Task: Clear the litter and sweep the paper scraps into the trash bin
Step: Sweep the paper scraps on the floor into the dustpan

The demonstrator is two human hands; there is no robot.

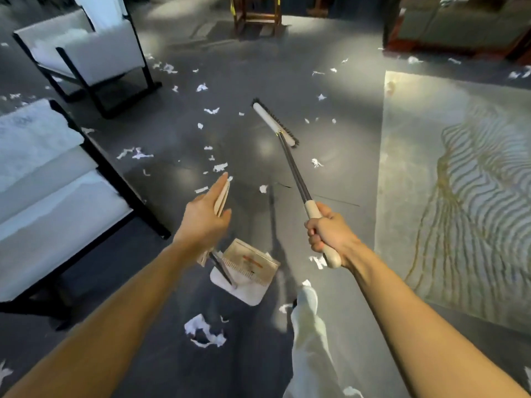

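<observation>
Two grips: right hand [330,237] fists the round broom [296,173] handle, left hand [204,216] pinches the flat dustpan [247,271] handle; ragged scraps [219,167] at twelve o'clock.

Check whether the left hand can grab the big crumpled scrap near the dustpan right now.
Probably not as is: the left hand holds the dustpan by its handle, so it's occupied. The scrap itself lies in the open on the floor, nothing over it.

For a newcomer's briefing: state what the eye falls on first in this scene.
White paper scraps litter the dark floor, thickest at centre and left. The right hand grips a long broom reaching forward among them; the left hand holds a dustpan, low at centre. A pale patterned rug fills the right.
</observation>
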